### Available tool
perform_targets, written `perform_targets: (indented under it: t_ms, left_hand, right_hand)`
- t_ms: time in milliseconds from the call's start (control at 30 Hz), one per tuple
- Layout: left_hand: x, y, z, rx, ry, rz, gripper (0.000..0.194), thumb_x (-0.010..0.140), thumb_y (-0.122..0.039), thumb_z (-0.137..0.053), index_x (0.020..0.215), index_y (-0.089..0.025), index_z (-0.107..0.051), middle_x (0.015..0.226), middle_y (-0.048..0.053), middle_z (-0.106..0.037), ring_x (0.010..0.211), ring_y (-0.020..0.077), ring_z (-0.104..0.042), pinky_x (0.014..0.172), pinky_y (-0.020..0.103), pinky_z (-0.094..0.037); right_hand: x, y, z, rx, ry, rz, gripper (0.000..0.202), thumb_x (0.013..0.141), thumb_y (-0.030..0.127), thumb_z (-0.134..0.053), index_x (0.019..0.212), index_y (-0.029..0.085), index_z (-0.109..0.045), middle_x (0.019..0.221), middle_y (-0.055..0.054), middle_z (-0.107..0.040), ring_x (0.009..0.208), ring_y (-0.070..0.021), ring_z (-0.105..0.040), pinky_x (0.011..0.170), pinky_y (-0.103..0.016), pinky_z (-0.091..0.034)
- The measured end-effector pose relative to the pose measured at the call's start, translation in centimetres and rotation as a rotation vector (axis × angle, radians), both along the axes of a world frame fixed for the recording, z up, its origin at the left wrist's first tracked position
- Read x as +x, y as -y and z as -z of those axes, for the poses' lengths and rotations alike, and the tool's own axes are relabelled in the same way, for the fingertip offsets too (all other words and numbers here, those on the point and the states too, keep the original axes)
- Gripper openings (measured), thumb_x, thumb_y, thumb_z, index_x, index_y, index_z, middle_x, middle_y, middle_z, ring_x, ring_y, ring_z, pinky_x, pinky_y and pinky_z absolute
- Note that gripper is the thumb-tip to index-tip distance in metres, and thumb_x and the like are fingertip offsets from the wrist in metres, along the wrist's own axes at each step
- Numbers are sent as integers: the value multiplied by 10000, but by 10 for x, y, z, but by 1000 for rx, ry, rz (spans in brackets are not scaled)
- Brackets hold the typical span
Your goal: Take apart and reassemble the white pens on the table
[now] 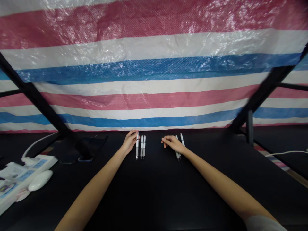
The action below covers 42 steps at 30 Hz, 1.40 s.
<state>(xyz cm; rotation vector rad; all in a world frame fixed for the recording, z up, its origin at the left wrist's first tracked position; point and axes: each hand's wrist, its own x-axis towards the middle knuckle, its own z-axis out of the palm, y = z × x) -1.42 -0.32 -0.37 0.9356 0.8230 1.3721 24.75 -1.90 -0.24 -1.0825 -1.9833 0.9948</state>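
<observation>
My left hand (130, 141) pinches the upper part of a white and grey pen (137, 150), whose tip points toward me. Just right of it, two similar pens (142, 147) lie side by side on the black table (154, 192). My right hand (173, 143) is farther right, with its fingers curled together; whether anything is between them is too small to tell. Under and beside that hand lie more pens (182, 139), partly covered by the hand and wrist.
A white power strip (36, 170) with plugs, a white mouse-like object (40, 180) and dark flat devices (69, 155) are at the left. Black metal legs (45, 106) stand on both sides. A striped sheet (154, 99) hangs behind the table.
</observation>
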Motion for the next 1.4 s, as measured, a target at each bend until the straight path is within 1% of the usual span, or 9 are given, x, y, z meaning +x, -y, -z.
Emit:
perform_targets:
  t_ms: [133, 367, 567, 867, 1000, 1133, 1233, 1333, 1400]
  left_hand:
    - [1, 1, -2, -3, -13, -2, 198, 645, -231, -724, 761, -149, -587, 566, -21, -564, 532, 85, -546, 541, 189, -432]
    - [1, -1, 1, -21, -23, -32, 252, 658, -292, -730, 816, -142, -604, 584, -10, -578, 549, 85, -549, 540, 181, -425]
    - [3, 2, 0, -27, -57, -30, 296, 654, -329, -736, 843, -140, -610, 599, -4, -587, 558, 84, -551, 554, 183, -423]
    - [11, 4, -6, 44, -69, -61, 250, 651, -316, -737, 785, -156, -598, 597, -15, -578, 599, 105, -570, 630, 229, -454]
    - [19, 6, -10, 83, -139, -87, 258, 662, -353, -723, 779, -160, -597, 600, -4, -591, 590, 114, -566, 615, 233, -443]
    - [27, 10, -11, 105, -307, -128, 322, 704, -395, -676, 911, -159, -603, 600, 8, -602, 572, 131, -555, 575, 236, -426]
    - [30, 10, -7, 122, -428, -138, 368, 747, -396, -629, 1024, -157, -590, 626, 9, -597, 589, 133, -549, 572, 237, -415]
    - [29, 6, 0, 157, -532, -127, 453, 740, -343, -640, 1146, -162, -550, 673, -2, -593, 644, 133, -557, 632, 247, -422]
    - [28, 2, 6, 228, -621, -111, 556, 701, -281, -674, 1219, -169, -507, 702, -16, -591, 694, 133, -560, 721, 266, -428]
  right_hand:
    - [0, -1, 1, 2, 3, 2, 449, 859, 550, -416, 734, 162, -604, 614, -25, -604, 598, -149, -549, 618, -270, -415]
    - [-1, 1, 0, -2, 1, -4, 434, 861, 538, -425, 742, 161, -601, 604, -24, -601, 593, -148, -551, 607, -263, -416]
    - [-2, 1, -1, -5, -2, 0, 440, 854, 549, -429, 738, 160, -601, 601, -23, -601, 587, -148, -555, 599, -261, -416]
    - [0, 0, -1, -4, 1, -2, 429, 860, 537, -429, 741, 162, -601, 603, -21, -602, 589, -148, -553, 612, -261, -412]
    - [1, 0, 0, 4, 12, -4, 432, 869, 530, -417, 737, 163, -604, 615, -24, -607, 598, -149, -551, 616, -261, -409]
    - [1, 0, 0, 5, 8, -5, 431, 869, 526, -419, 728, 163, -603, 617, -26, -607, 594, -148, -549, 612, -261, -409]
    - [0, 0, 0, 0, 5, 0, 434, 862, 535, -426, 733, 160, -602, 608, -25, -603, 590, -148, -552, 609, -260, -412]
    - [0, 0, 1, -6, 0, -2, 443, 855, 547, -430, 741, 154, -602, 602, -25, -601, 591, -149, -557, 608, -259, -419]
    - [0, -1, 2, -9, 0, -1, 446, 852, 550, -434, 744, 152, -604, 602, -25, -604, 594, -150, -561, 613, -259, -422]
